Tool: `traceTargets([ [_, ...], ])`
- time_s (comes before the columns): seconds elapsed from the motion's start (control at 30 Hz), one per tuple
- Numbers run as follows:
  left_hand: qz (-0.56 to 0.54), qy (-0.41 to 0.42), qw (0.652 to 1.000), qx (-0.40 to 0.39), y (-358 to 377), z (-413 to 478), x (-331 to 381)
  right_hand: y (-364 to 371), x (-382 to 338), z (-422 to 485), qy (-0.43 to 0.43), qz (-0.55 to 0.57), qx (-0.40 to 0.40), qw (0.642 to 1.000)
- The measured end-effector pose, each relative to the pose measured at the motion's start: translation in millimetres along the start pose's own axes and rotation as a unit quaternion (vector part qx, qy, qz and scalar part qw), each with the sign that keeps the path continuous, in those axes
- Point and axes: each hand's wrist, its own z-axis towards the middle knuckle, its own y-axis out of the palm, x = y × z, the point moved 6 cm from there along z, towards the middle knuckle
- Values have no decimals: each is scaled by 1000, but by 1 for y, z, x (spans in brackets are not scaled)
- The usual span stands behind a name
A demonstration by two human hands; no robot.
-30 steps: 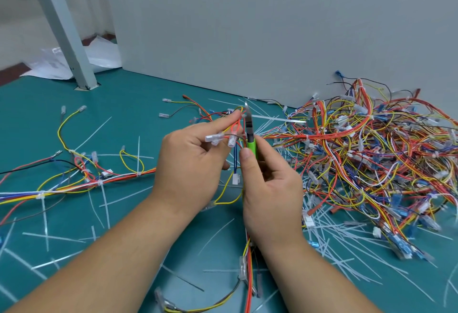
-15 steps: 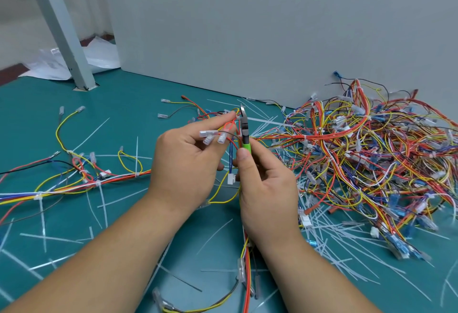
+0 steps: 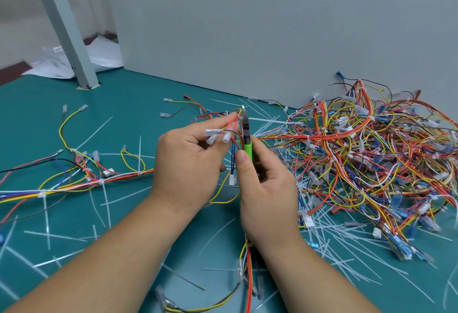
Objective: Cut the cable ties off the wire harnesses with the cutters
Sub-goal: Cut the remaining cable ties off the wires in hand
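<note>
My left hand (image 3: 190, 161) pinches a small wire harness (image 3: 231, 130) of red, yellow and blue wires with clear connectors, lifted above the green mat. My right hand (image 3: 266, 186) grips the green-handled cutters (image 3: 247, 139), whose metal jaws point upward right beside the pinched wires. The harness hangs down between both hands, and its lower wires trail toward me. Whether a cable tie sits in the jaws is hidden by my fingers.
A large tangled pile of harnesses (image 3: 371, 154) fills the right side against the grey wall (image 3: 247, 27). Another tied harness (image 3: 74, 181) lies at left. Cut white cable ties (image 3: 329, 238) are scattered over the mat. A metal post (image 3: 67, 30) stands at far left.
Both hands with the harness and cutters have shifted slightly left and up together; the grips look unchanged.
</note>
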Motion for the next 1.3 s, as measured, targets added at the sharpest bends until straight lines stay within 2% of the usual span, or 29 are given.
traceTargets([
  [0.53,4,5,1000,-18,3,0,4,-2,3,-1,6,34,15,999],
  [0.87,3,-5,1000,-14,2,1,1,0,-2,1,-16,50,-31,998],
  [1.13,19,-5,1000,-20,3,1,1,0,-1,0,-14,71,-16,997],
  [1.3,20,-5,1000,-13,2,1,0,3,-1,1,-4,77,-41,996],
])
